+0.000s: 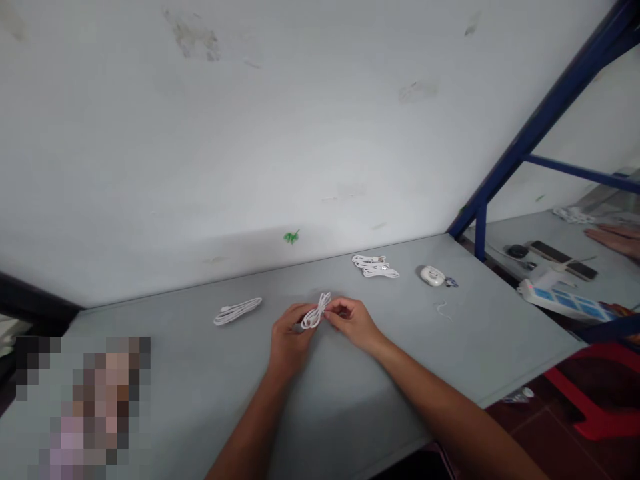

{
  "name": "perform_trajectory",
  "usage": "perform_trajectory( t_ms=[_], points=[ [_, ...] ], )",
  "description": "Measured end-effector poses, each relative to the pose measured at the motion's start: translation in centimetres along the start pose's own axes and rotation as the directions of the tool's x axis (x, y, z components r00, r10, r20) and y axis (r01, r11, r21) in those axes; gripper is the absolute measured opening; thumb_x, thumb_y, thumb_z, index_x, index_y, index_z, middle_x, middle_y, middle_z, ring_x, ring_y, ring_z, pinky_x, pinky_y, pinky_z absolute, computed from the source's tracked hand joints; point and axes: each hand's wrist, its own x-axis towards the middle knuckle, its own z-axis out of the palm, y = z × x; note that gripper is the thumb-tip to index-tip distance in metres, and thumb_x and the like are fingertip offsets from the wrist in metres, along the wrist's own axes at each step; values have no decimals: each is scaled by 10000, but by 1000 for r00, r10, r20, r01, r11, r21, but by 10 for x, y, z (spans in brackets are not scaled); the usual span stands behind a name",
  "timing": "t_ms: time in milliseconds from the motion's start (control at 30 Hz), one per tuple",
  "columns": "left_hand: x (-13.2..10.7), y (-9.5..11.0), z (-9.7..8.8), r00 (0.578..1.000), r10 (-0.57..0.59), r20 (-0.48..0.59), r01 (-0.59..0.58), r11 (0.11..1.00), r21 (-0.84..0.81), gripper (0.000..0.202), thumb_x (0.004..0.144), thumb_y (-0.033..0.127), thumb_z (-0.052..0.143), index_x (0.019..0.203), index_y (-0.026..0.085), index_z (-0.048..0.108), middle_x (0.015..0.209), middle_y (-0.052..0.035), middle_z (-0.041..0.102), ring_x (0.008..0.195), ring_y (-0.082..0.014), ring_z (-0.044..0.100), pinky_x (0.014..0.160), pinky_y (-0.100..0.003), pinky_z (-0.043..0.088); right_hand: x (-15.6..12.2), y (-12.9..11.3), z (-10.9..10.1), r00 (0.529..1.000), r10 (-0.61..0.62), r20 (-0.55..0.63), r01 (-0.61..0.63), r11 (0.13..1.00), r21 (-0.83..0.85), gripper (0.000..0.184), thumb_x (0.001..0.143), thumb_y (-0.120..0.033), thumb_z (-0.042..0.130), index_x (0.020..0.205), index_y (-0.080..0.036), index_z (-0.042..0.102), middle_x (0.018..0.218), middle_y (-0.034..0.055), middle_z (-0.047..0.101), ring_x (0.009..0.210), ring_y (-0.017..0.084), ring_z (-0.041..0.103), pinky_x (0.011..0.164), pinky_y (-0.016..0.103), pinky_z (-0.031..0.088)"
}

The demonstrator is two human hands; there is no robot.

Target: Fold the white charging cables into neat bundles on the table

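A coiled white cable [316,312] is held a little above the grey tabletop, between my two hands. My left hand [293,333] grips the bundle from its left side, thumb and fingers closed on it. On the other side, the thumb and index finger of my right hand [353,323] pinch at the middle of the same coil; what exactly they pinch is too small to make out. A second bundled white cable [238,311] lies to the left of my hands. Further back on the right rest more bundled white cables [376,266].
A white earbud case [433,276] with a small charm and a thin white string [442,309] lie on the right. A blue metal frame [500,173] borders the table there. Beyond it are a power strip [570,300], a phone [563,260] and another person's hand [617,239].
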Motion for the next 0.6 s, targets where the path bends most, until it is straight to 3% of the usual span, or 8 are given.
perform_trajectory(
  t_ms=[133,300,467,600],
  points=[
    [0,1,0,1000,19,20,-20,999,45,178,822,302,671,954,212,748,924,-67,727,847,-189,669,787,-306,528,-5,-5,0,978,-206,-37,197,966,-164,104,836,-313,640,815,-211,637,827,23,624,668,135,548,602,263,458],
    [-1,4,0,999,34,-9,-34,998,51,169,810,310,692,937,208,739,963,-62,718,870,-179,666,792,-285,517,-8,-9,-3,932,-361,28,356,899,-254,51,893,-239,571,881,-215,615,902,44,597,685,136,551,609,262,475],
    [-3,6,0,992,-115,41,115,993,17,199,810,374,703,844,178,712,786,-32,714,724,-155,645,698,-257,506,-10,-11,-8,878,-462,126,473,794,-382,128,919,-187,531,1021,-218,602,897,48,590,699,148,554,658,280,489],
    [-2,7,0,981,-179,73,179,984,11,240,813,402,689,807,162,694,735,-22,698,692,-149,629,658,-246,496,-11,-13,-13,845,-502,183,526,720,-453,127,939,-197,508,1006,-223,613,931,67,602,750,169,575,706,309,504]
  ],
)
